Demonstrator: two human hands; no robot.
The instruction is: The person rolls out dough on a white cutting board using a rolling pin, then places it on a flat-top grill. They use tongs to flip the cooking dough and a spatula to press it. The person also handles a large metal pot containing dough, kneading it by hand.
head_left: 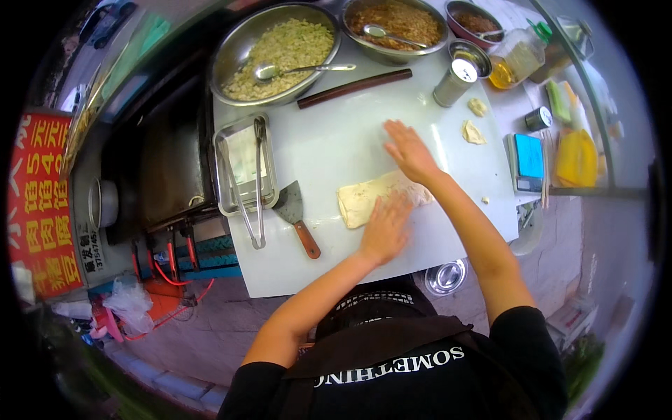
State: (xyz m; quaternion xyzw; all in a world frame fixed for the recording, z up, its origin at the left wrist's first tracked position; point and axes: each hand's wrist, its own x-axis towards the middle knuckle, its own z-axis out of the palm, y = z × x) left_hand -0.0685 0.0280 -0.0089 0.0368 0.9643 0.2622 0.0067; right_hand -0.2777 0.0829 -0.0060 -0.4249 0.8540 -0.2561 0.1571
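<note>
A flat pale slab of dough (357, 203) lies on the white work board (294, 140). My left hand (385, 222) rests on the dough near its front middle, fingers stretched out and open. My right hand (411, 150) is open just beyond the dough's back edge, fingers extended toward the back; whether it touches the board is unclear. Left of the dough lie a wooden-handled scraper (290, 204) and a metal tray (236, 175) with tongs (257, 210) across it. A dark rolling stick (353, 88) lies behind my hands.
Bowls of fillings (294, 49) (392, 28) line the back, with a can (455, 82) and an oil jug (514, 63). Dough scraps (473, 131) lie right, near a scale (523, 161). A black griddle (164, 154) is left; a glass panel (626, 154) borders the right.
</note>
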